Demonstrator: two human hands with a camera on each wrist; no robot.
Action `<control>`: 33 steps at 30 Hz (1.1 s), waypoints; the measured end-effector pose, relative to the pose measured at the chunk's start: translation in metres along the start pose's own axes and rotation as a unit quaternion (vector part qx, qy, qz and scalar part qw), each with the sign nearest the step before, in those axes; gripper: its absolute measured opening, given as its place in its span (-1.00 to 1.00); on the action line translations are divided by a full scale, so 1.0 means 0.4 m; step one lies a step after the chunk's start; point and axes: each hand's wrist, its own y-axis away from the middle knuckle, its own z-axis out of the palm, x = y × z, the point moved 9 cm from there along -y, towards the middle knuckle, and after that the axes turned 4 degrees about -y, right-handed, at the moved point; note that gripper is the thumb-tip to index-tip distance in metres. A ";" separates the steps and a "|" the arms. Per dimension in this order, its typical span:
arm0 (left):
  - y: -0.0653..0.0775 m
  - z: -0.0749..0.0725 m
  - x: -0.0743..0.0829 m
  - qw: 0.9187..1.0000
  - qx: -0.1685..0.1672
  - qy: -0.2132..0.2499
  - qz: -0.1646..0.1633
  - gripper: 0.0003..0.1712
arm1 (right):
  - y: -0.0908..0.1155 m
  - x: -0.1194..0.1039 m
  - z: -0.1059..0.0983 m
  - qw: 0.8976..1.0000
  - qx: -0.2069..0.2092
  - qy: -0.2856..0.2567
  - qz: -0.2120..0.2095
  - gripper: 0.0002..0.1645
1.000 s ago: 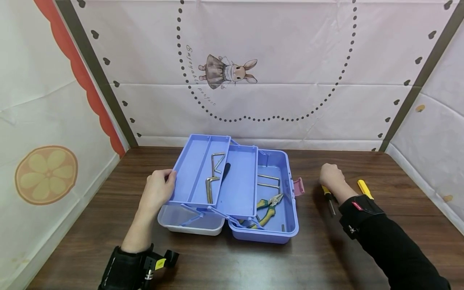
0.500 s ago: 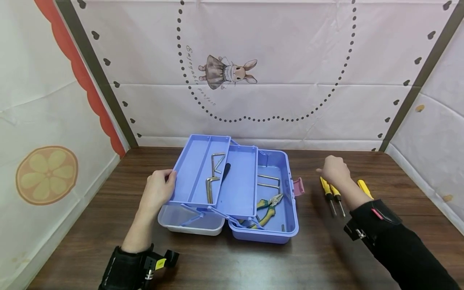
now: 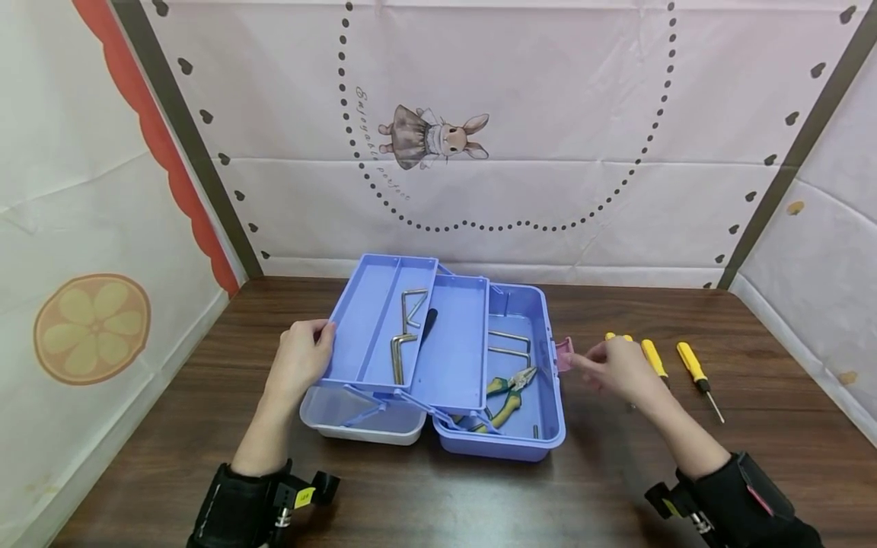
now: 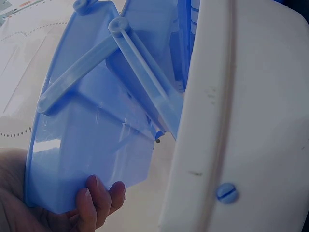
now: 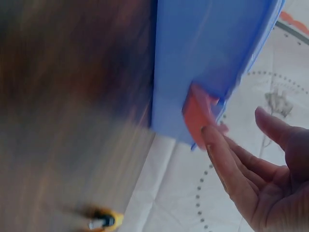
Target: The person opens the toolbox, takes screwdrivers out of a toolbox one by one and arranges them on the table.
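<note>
In my head view, the blue toolbox (image 3: 505,450) stands on the wooden table (image 3: 493,502) between the hands, its trays fanned out leftward over a translucent lid (image 3: 325,415). The left hand (image 3: 300,356) holds the outer edge of the upper tray (image 3: 363,320), which carries bent metal keys (image 3: 395,356); pliers (image 3: 512,399) lie in the toolbox's base. The right hand (image 3: 625,373) reaches its fingertips to the pink latch (image 3: 564,355), with yellow-handled screwdrivers (image 3: 692,362) beside and beyond it. From the left wrist, I see fingers curled firmly around the tray's edge, near blue folding arms (image 4: 78,73) and a whitish panel (image 4: 260,121). From the right wrist, I see the fingers extended and the thumb well apart, gripping nothing; the forefinger's tip meets the latch, but I can't tell whether it presses.
</note>
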 end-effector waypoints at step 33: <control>-0.012 -0.043 0.060 0.999 0.029 -0.011 0.025 -0.65 | 0.023 0.000 0.141 0.970 -0.115 -0.212 0.015 -0.59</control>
